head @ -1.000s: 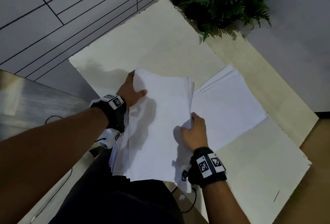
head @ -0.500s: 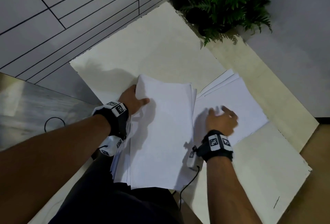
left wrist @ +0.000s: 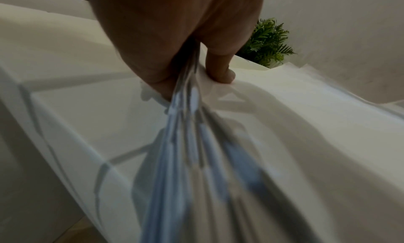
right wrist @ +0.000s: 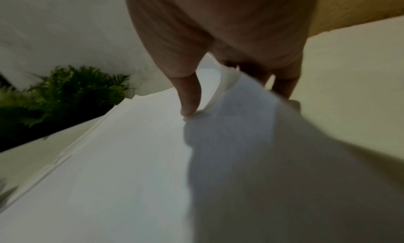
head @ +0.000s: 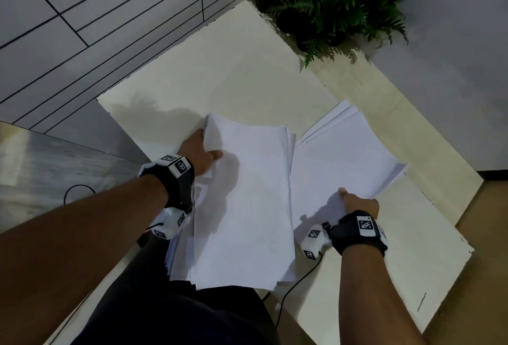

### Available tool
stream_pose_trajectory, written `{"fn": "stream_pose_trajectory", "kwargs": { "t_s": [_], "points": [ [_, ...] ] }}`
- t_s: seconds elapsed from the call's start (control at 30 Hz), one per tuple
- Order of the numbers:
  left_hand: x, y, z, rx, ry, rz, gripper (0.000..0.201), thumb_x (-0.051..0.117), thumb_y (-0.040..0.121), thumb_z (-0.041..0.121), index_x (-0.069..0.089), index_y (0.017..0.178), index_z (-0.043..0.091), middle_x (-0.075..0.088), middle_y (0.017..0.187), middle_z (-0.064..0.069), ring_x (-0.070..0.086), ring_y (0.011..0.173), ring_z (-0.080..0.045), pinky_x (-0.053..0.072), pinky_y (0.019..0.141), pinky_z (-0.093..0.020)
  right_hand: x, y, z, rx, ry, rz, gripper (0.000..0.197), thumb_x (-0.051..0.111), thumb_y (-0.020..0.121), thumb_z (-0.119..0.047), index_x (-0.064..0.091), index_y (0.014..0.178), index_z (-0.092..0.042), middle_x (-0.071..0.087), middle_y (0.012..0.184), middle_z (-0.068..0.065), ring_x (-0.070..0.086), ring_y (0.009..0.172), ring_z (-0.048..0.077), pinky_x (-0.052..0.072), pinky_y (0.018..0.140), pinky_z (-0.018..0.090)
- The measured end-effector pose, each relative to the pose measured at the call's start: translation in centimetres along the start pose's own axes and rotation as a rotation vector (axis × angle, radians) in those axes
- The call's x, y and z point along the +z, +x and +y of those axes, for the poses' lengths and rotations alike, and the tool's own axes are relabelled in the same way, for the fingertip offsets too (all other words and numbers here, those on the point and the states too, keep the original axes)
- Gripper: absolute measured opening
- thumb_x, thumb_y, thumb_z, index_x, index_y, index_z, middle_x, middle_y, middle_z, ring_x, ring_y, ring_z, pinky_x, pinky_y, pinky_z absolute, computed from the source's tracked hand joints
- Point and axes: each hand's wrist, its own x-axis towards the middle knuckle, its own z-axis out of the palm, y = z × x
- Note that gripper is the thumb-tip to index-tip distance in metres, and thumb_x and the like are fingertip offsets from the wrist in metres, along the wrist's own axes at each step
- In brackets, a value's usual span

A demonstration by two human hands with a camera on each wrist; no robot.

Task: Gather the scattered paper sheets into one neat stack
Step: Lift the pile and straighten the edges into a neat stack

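Observation:
My left hand (head: 202, 149) grips a thick bundle of white sheets (head: 244, 201) by its left edge, thumb on top and fingers underneath; the bundle hangs over the table's near edge above my lap. In the left wrist view the left hand (left wrist: 188, 84) pinches the fanned sheet edges (left wrist: 192, 143). To the right, a few loose sheets (head: 343, 152) lie overlapped on the table. My right hand (head: 357, 201) pinches the top sheet's near right edge, thumb on top and fingers below; the right wrist view shows the right hand (right wrist: 236, 98) lifting that edge of the sheet (right wrist: 131, 160).
The cream table (head: 233, 75) runs diagonally, with a second cream board (head: 412, 262) at the near right. A green fern plant (head: 335, 1) stands at the far corner. A grey tiled wall (head: 82, 28) lies to the left, and a black cable (head: 291, 289) hangs near my lap.
My right hand let go of the bundle, moved right over the loose sheets, and now pinches the top sheet's near edge. The left hand keeps holding the bundle.

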Motion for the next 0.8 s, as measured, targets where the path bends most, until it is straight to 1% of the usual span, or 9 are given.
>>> {"fn": "stream_pose_trajectory", "kwargs": {
  "t_s": [0.03,0.1,0.13,0.2,0.27,0.43,0.53,0.63,0.8],
  "points": [
    [0.0,0.0,0.0,-0.002,0.000,0.001,0.062,0.070,0.082,0.027,0.042,0.135,0.013,0.055,0.133,-0.013,0.051,0.122,-0.033,0.038,0.099,-0.034,-0.2,-0.1,-0.4,0.009,-0.036,0.011,0.070,0.069,0.080,-0.044,0.045,0.133,-0.006,0.050,0.119,0.015,0.049,0.121,0.036,0.040,0.081,0.039],
    [0.0,0.0,0.0,-0.004,-0.002,0.003,0.061,0.070,0.082,0.027,0.042,0.135,0.013,0.054,0.134,-0.013,0.051,0.122,-0.033,0.038,0.099,-0.035,-0.4,-0.2,-0.9,0.032,0.018,0.050,0.077,0.071,0.080,-0.039,0.034,0.138,-0.005,0.035,0.138,0.020,0.045,0.122,0.038,0.038,0.081,0.037],
    [0.0,0.1,0.0,-0.004,-0.001,0.002,0.062,0.070,0.082,0.027,0.042,0.135,0.013,0.054,0.134,-0.013,0.051,0.122,-0.033,0.038,0.100,-0.035,-0.5,-0.8,-1.1,0.023,0.034,0.045,0.080,0.073,0.080,-0.035,0.030,0.140,-0.004,0.033,0.141,0.021,0.046,0.121,0.039,0.039,0.081,0.036],
    [0.0,0.1,-0.1,-0.005,0.004,0.001,0.063,0.070,0.082,0.027,0.041,0.136,0.013,0.054,0.135,-0.013,0.050,0.123,-0.033,0.038,0.102,-0.035,-0.5,-1.1,-1.1,-0.001,0.113,0.035,0.082,0.076,0.078,-0.030,0.028,0.140,-0.004,0.040,0.139,0.023,0.052,0.117,0.039,0.045,0.083,0.038],
    [0.0,0.1,-0.2,-0.009,0.003,0.004,0.067,0.070,0.081,0.028,0.038,0.139,0.015,0.053,0.137,-0.012,0.049,0.125,-0.033,0.038,0.104,-0.036,-0.4,-0.8,-0.7,-0.059,0.183,0.038,0.077,0.077,0.077,-0.028,0.034,0.137,-0.003,0.051,0.132,0.021,0.057,0.114,0.037,0.047,0.086,0.036],
    [0.0,-0.1,-0.4,0.006,-0.002,0.005,0.069,0.070,0.082,0.028,0.036,0.141,0.016,0.051,0.139,-0.010,0.048,0.127,-0.032,0.036,0.105,-0.035,0.0,-0.9,-0.1,-0.224,0.292,0.003,0.041,0.076,0.076,-0.024,0.064,0.111,-0.006,0.068,0.113,0.012,0.065,0.096,0.028,0.046,0.079,0.026],
    [0.0,-0.2,-0.4,0.005,-0.003,0.017,0.064,0.070,0.081,0.028,0.042,0.137,0.014,0.055,0.134,-0.011,0.051,0.123,-0.032,0.038,0.102,-0.034,0.1,-1.2,-0.4,-0.262,0.326,0.007,0.039,0.077,0.075,-0.021,0.066,0.109,-0.005,0.069,0.108,0.011,0.065,0.095,0.026,0.047,0.079,0.026],
    [0.0,-0.2,-0.2,0.000,0.009,0.021,0.058,0.070,0.081,0.028,0.046,0.131,0.012,0.057,0.131,-0.012,0.052,0.120,-0.032,0.038,0.098,-0.032,0.2,-1.5,-0.6,-0.285,0.299,0.009,0.043,0.076,0.075,-0.021,0.064,0.114,-0.008,0.068,0.113,0.012,0.065,0.103,0.030,0.049,0.082,0.028],
    [0.0,-0.5,-0.2,0.002,0.003,0.029,0.052,0.069,0.082,0.028,0.048,0.127,0.012,0.059,0.127,-0.012,0.055,0.116,-0.032,0.040,0.094,-0.032,0.3,-1.6,0.0,-0.277,0.281,-0.038,0.043,0.074,0.079,-0.023,0.062,0.117,-0.006,0.066,0.118,0.012,0.062,0.106,0.030,0.045,0.083,0.027]
  ]
}}
